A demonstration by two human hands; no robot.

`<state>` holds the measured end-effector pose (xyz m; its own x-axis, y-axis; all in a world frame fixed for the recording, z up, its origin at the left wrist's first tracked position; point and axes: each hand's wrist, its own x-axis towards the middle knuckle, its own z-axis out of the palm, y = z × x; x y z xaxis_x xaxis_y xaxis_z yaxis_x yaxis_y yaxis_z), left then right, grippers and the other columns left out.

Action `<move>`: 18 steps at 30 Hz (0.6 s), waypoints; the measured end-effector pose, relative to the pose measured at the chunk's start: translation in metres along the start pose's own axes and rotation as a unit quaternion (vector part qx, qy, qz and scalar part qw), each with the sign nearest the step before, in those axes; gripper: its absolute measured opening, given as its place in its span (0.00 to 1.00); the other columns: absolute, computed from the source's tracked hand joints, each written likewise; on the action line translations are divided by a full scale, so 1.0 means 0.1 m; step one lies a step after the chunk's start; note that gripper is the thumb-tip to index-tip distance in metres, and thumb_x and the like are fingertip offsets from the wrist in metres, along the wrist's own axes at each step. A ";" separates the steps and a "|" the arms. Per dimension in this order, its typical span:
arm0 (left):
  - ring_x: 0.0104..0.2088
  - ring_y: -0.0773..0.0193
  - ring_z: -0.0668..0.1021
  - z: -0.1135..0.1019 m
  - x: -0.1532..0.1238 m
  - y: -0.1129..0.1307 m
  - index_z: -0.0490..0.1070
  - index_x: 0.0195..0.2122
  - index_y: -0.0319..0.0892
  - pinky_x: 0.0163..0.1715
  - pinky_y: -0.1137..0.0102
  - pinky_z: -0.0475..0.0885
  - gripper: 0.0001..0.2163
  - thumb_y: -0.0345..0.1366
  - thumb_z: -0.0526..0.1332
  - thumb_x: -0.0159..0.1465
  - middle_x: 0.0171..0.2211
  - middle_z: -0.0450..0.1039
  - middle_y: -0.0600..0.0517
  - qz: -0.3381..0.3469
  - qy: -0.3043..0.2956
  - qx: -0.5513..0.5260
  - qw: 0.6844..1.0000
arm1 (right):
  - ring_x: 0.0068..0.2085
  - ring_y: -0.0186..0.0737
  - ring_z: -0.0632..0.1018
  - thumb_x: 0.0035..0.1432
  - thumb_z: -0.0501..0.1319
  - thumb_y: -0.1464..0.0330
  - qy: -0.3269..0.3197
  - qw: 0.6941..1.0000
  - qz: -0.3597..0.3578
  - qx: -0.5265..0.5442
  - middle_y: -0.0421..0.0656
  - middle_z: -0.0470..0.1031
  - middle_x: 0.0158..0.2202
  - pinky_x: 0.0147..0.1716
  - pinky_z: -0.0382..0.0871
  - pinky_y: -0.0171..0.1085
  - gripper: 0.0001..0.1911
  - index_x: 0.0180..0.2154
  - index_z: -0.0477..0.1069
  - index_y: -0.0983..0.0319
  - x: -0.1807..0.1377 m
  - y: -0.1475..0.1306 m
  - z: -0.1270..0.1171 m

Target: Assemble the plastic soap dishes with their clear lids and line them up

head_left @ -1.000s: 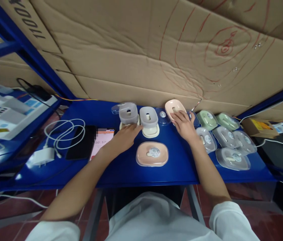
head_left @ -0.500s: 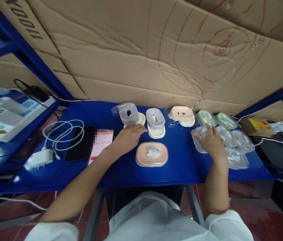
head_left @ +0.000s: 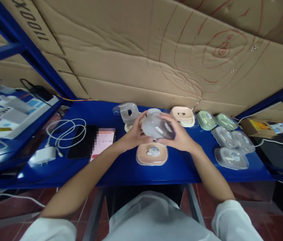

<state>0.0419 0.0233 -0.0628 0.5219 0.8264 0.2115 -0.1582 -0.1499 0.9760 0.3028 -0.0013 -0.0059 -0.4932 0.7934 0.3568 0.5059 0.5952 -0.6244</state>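
Both hands hold a grey oval box with a clear lid (head_left: 158,129) in the air over the blue table (head_left: 121,167). My left hand (head_left: 133,135) grips its left end, my right hand (head_left: 179,135) its right end. Just below it a pink oval box (head_left: 152,154) lies flat on the table. Behind the hands stand a grey opened box (head_left: 128,113) and a pink opened box on a cream base (head_left: 183,115). To the right lie two green boxes (head_left: 206,119) and three grey lidded boxes (head_left: 230,158).
A phone with a lit screen (head_left: 102,143), a dark phone (head_left: 81,145), and a white charger with coiled cable (head_left: 56,140) lie at the left. Cardboard (head_left: 156,60) walls the back. A small carton (head_left: 259,128) sits far right. A power strip (head_left: 13,117) rests on the left shelf.
My right hand picked a grey lidded box from the right group and carried it to the middle. My left hand left the table and took hold of the box too.
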 end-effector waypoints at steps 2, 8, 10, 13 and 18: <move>0.71 0.38 0.69 -0.05 0.03 -0.01 0.52 0.75 0.56 0.64 0.47 0.75 0.52 0.52 0.79 0.55 0.75 0.58 0.40 0.008 0.039 -0.036 0.999 | 0.73 0.53 0.69 0.66 0.68 0.48 -0.079 0.993 -0.025 0.078 0.51 0.64 0.74 0.72 0.65 0.53 0.41 0.73 0.59 0.53 0.34 0.05 0.00; 0.69 0.47 0.72 -0.12 0.10 -0.05 0.48 0.72 0.58 0.64 0.49 0.75 0.46 0.47 0.75 0.59 0.72 0.61 0.44 -0.026 0.169 -0.041 0.984 | 0.73 0.56 0.68 0.65 0.66 0.43 -0.005 0.997 0.079 -0.007 0.55 0.66 0.73 0.73 0.60 0.58 0.43 0.71 0.64 0.60 0.80 0.73 -0.09; 0.70 0.49 0.71 -0.13 0.12 -0.08 0.46 0.71 0.57 0.66 0.49 0.74 0.44 0.46 0.73 0.60 0.73 0.60 0.44 -0.034 0.192 -0.031 0.980 | 0.75 0.64 0.64 0.65 0.66 0.44 0.009 0.985 0.126 -0.116 0.59 0.65 0.73 0.74 0.53 0.66 0.42 0.69 0.68 0.63 0.80 0.84 -0.08; 0.72 0.49 0.69 -0.15 0.13 -0.11 0.44 0.72 0.57 0.67 0.50 0.73 0.41 0.47 0.69 0.65 0.74 0.58 0.44 -0.039 0.206 -0.016 0.978 | 0.75 0.60 0.64 0.72 0.60 0.47 -0.007 0.989 0.093 -0.115 0.55 0.67 0.73 0.75 0.54 0.64 0.34 0.68 0.70 0.60 0.77 0.74 -0.01; 0.73 0.50 0.68 -0.17 0.12 -0.12 0.41 0.75 0.58 0.69 0.49 0.71 0.41 0.47 0.67 0.68 0.76 0.56 0.44 -0.027 0.184 0.003 0.983 | 0.57 0.47 0.81 0.72 0.60 0.46 -0.162 0.981 -0.004 0.108 0.44 0.83 0.57 0.58 0.76 0.45 0.28 0.62 0.77 0.55 0.80 0.39 0.15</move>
<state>0.0358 0.0443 -0.0729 0.1916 0.9731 0.1276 -0.1332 -0.1030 0.9857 0.2717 0.0834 -0.0120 -0.7132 0.6857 0.1453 0.3563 0.5332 -0.7673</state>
